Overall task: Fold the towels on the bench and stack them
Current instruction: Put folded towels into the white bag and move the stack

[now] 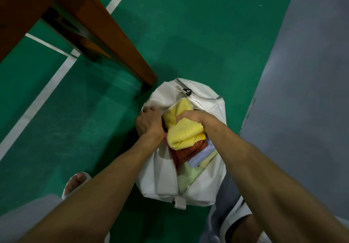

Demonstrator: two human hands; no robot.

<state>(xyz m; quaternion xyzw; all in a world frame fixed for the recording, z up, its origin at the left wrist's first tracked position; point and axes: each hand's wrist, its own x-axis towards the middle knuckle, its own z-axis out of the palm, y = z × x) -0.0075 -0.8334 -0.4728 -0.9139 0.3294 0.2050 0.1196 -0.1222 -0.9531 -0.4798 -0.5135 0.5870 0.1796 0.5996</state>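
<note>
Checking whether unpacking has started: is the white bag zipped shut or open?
Open: the white bag gapes along its zipper, towels showing inside, and the right hand grips the yellow towel.

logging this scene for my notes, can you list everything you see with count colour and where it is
bench: 1, brown wood, upper left, its corner near the bag
bag: 1, white, unzipped, on the floor at centre
yellow towel: 1, yellow, at the bag's mouth, on top of the others
other towels: at least 3, orange-red, pale lilac, pale green, in the bag under the yellow one
floor: 1, green with white lines, all around
grey surface: 1, grey, right side
foot: 1, in a white sandal, lower left
left hand: 1, holds the bag's rim
right hand: 1, grips the yellow towel
</note>
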